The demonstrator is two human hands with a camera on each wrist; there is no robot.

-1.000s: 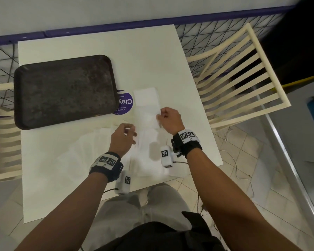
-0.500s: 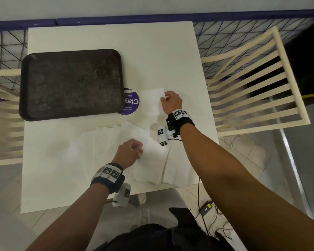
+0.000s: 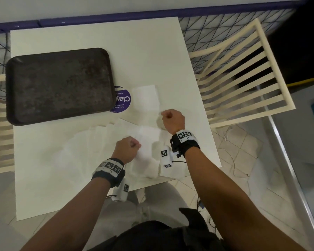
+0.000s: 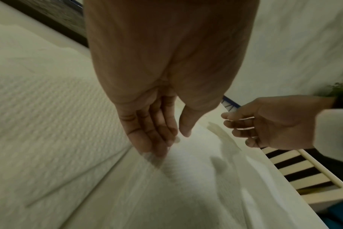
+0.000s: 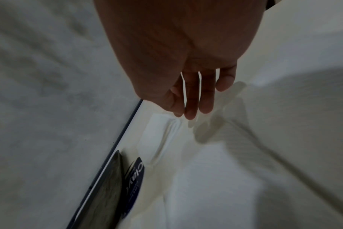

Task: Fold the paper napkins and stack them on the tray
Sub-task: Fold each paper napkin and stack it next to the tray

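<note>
A dark tray (image 3: 58,86) is seen on the white table (image 3: 101,51). Just right of the tray, past a purple sticker (image 3: 122,99), a folded napkin (image 3: 146,98) lies flat. Nearer than the tray, loose napkins (image 3: 91,142) are spread. Over these the left hand (image 3: 127,150) is held, fingers (image 4: 147,136) extended, gripping nothing. The right hand (image 3: 172,120), also relaxed and gripping nothing, is held just beside the folded napkin.

Likely café: branded table sticker (image 3: 122,99), slatted chair (image 3: 243,73).
</note>
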